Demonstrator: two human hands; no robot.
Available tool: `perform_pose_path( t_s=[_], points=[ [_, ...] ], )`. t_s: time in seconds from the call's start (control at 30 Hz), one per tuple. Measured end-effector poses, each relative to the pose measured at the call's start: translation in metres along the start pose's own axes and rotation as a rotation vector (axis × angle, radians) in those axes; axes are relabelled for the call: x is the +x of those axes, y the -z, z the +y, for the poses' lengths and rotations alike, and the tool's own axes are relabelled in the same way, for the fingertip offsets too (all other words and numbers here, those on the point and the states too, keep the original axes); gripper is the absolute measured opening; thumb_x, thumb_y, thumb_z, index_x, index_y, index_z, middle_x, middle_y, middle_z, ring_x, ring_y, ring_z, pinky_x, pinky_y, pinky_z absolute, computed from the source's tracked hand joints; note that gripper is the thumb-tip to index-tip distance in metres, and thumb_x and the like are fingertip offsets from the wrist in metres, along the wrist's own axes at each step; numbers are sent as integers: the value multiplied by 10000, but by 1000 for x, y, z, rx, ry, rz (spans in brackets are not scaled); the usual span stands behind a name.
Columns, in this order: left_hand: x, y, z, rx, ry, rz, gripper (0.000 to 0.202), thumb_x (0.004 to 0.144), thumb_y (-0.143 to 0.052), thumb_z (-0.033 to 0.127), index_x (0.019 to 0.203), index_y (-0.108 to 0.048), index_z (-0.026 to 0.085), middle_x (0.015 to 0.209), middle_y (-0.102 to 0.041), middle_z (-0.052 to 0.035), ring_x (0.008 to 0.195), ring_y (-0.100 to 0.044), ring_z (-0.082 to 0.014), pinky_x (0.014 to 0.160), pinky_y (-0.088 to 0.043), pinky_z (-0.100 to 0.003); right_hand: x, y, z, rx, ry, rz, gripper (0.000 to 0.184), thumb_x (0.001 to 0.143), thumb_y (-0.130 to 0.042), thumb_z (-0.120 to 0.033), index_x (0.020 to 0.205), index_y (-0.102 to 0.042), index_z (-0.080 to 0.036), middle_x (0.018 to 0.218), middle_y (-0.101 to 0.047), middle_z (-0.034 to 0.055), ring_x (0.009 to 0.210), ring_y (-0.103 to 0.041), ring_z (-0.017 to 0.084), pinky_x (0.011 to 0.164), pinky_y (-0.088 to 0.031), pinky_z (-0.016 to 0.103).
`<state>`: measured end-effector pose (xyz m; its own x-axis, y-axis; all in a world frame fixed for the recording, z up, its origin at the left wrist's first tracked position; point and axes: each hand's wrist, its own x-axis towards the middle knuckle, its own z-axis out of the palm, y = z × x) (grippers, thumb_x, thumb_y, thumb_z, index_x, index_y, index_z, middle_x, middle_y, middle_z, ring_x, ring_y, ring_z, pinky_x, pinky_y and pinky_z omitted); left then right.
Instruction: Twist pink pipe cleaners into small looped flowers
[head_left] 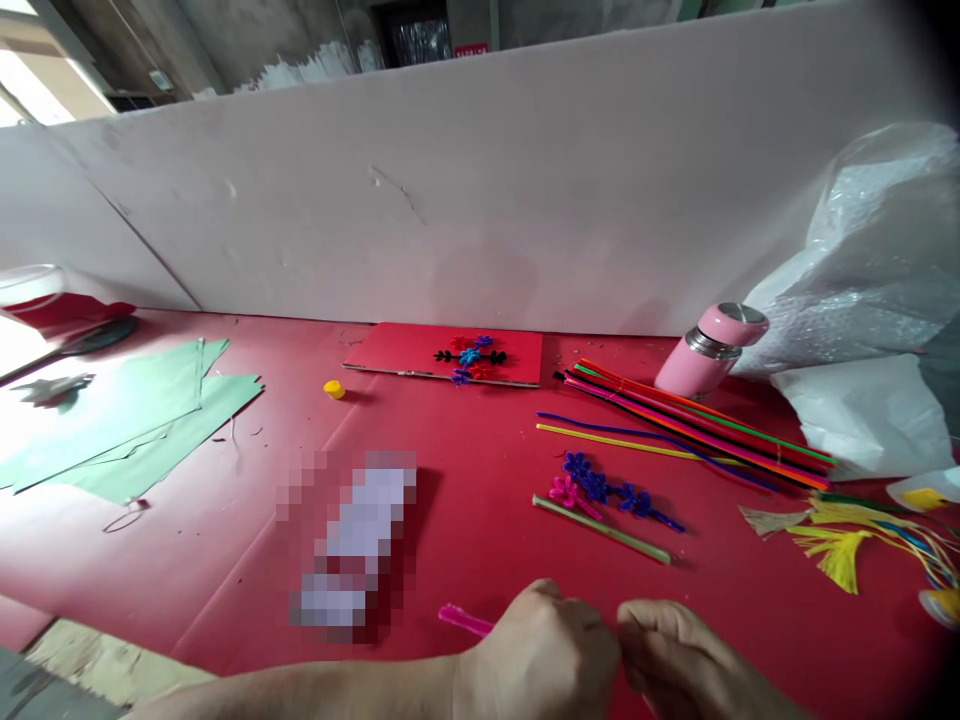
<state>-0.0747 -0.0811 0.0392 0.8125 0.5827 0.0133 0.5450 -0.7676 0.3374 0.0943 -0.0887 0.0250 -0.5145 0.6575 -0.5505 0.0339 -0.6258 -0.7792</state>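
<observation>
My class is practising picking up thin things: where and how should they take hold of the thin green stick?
The thin green stick is probably best pinched across its middle, with fingertips coming from the near side. It is long, narrow and lies slantwise on the red table, while the blue flowers and pink flower crowd its far side.

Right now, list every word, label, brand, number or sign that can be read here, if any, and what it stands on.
Readable text: none.
Red sign in the background, above the white panel's top edge: pale marks, too small to read.
Pixelated lilac object on the red table: obscured, so any print cannot be told.
Pink bottle: no lettering shows.
</observation>
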Motion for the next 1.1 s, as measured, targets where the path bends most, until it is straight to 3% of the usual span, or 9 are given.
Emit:
perform_pose_path(
  t_s=[0.13,0.3,0.53,0.73,0.87,1.1],
  points=[
    [3,1,-2,-123,100,8,122,682,-495,69,612,-551,151,559,-594,9,499,-489,-97,470,-342,-195,7,11,-15,-301,86,-93,382,754,-492,-523,614,-434,-172,570,-288,-55,529,-245,90,477,-243,201],
    [6,3,-3,-278,129,57,192,650,-442,11,538,-505,153,526,-556,19,472,-440,-69,455,-325,-158,1,13,-31,-659,212,-14,278,819,-461,-282,593,-325,-192,588,-282,-57,563,-284,96,489,-246,206],
    [7,-4,0,-112,92,-12,79,693,-497,119,693,-567,154,618,-629,-9,569,-551,-135,512,-375,-218,4,10,-26,-632,183,-8,242,805,-408,-260,590,-316,-197,592,-290,-51,574,-298,107,507,-275,211],
    [5,-9,2,11,90,-27,92,695,-489,160,701,-579,147,623,-631,-29,543,-545,-159,445,-338,-250,11,11,-18,-640,161,10,197,750,-433,-193,580,-334,-191,575,-279,-56,556,-272,102,489,-242,222],
    [2,-3,3,-137,162,-1,121,682,-464,100,650,-571,146,596,-616,-24,507,-507,-117,447,-338,-205,11,9,-21,-600,164,0,191,755,-426,-197,575,-364,-182,573,-302,-53,560,-285,103,501,-253,220],
    [-3,1,6,-489,268,209,189,666,-421,42,523,-452,161,522,-466,25,476,-369,-69,457,-310,-157,8,4,-31,-485,180,-57,261,799,-420,-333,591,-396,-176,564,-288,-55,540,-244,99,486,-229,218]
  ],
)
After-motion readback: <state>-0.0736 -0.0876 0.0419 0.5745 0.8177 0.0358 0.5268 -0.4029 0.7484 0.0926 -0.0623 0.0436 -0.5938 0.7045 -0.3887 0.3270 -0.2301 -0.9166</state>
